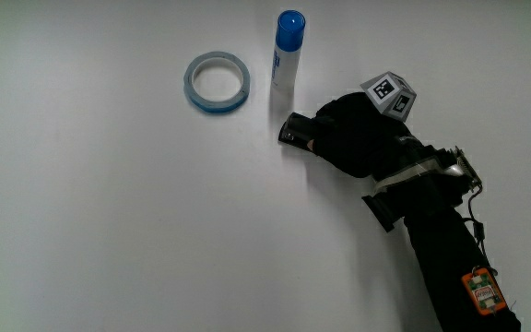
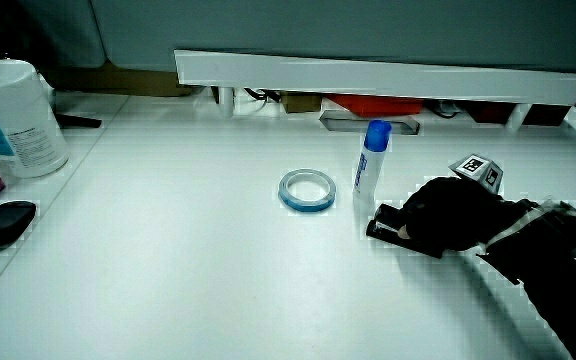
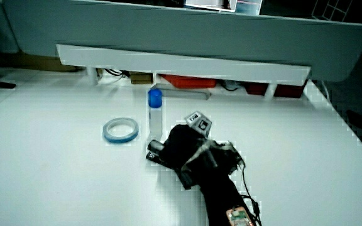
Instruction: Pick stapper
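On the white tabletop [image 1: 109, 231], the hand [image 1: 353, 138] lies flat over the dark stapler [image 1: 294, 130], beside the blue-capped tube [image 1: 287, 51]. Only one stapler end pokes out past the fingers, which curl around it. It lies lengthways under the palm.

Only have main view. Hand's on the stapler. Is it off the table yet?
Observer: Not that I can see. In both side views the stapler end poking out from under the hand looks to rest on the table.
Operator: Blue-capped tube beside it, standing or lying?
Observer: Standing upright in a side view, close beside the stapler's end.
Operator: Anything outside my frame?
Observer: A white canister and a flat black object at the table's edge, well apart from the hand.
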Demonstrator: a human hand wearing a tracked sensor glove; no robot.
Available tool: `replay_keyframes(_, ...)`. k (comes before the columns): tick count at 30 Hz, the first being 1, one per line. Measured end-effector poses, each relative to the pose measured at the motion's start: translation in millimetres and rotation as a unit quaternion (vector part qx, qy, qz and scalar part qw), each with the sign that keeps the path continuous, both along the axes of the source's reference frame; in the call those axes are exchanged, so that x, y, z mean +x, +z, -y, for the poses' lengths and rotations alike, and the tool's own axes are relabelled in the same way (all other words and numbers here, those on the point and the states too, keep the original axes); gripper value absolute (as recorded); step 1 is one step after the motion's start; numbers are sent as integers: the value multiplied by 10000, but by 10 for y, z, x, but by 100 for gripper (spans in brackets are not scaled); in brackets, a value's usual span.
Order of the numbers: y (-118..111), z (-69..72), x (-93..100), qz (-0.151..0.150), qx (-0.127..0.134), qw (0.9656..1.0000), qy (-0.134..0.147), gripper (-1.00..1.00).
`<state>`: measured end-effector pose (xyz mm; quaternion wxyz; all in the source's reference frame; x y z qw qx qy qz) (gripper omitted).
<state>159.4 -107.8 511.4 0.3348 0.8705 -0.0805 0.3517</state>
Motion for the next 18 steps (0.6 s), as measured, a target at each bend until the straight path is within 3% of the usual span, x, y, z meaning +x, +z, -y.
replay_keyframes(1,-59,0,-11,59,70,10000,-35,100)
replay_keyframes(2,-86,2,-13,229,-315,9991,-152,100)
replay_keyframes(3,-163,2,-24,96,151,9998,-61,100)
replay_keyframes(4,-232,-1,-37,110,235,9996,-127,100)
replay_keyframes(10,-693,-65,-134,336,604,9970,-357,100)
replay_keyframes(15,-1012,-184,-258,477,897,9919,-757,100)
replay_keyframes(16,-1003,-206,-273,289,919,9915,-875,100)
replay_keyframes(17,-1087,-247,-311,497,620,9914,-1037,100)
replay_keyframes(18,-1075,-275,-338,430,976,9875,-1164,100)
